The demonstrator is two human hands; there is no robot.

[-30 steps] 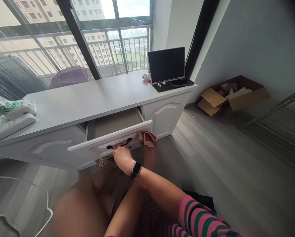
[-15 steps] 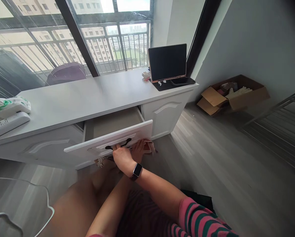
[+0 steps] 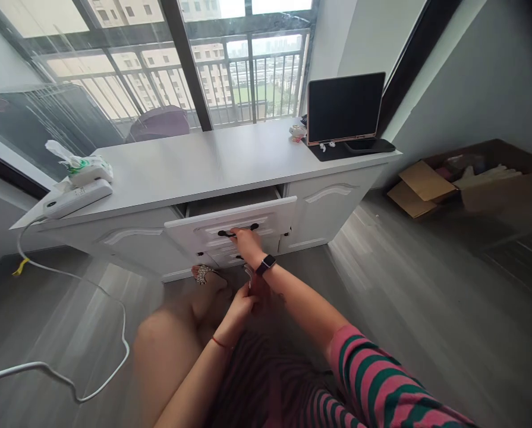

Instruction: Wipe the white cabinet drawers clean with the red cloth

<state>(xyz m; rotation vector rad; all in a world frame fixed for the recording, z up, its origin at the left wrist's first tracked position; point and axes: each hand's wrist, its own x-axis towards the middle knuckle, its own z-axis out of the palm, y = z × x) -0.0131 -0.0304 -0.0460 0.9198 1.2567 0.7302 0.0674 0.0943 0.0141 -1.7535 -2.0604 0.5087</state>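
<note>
My right hand (image 3: 248,242), with a dark watch on its wrist, has its fingers curled around the black handle (image 3: 225,233) of the white drawer (image 3: 194,229). This drawer stands partly pulled out of the cabinet, and its inside shows only as a narrow strip. Lower down, close to my lap, my left hand (image 3: 241,306) is closed, thumb on top, around a reddish-pink item (image 3: 261,291). The right wrist partly covers that item and it is blurred, so I cannot make out its kind.
On the white cabinet top (image 3: 194,166) are a tissue pack (image 3: 87,169), a white power strip (image 3: 78,199), a tablet (image 3: 346,107), a phone (image 3: 370,145) and earbuds (image 3: 327,146). A cardboard box (image 3: 426,184) lies right on the floor. A white cable (image 3: 125,333) trails at left.
The drawer has slid inward, my right hand still on its handle. My left hand has drawn back from beneath the drawer toward my lap with the pinkish item. The view has shifted left.
</note>
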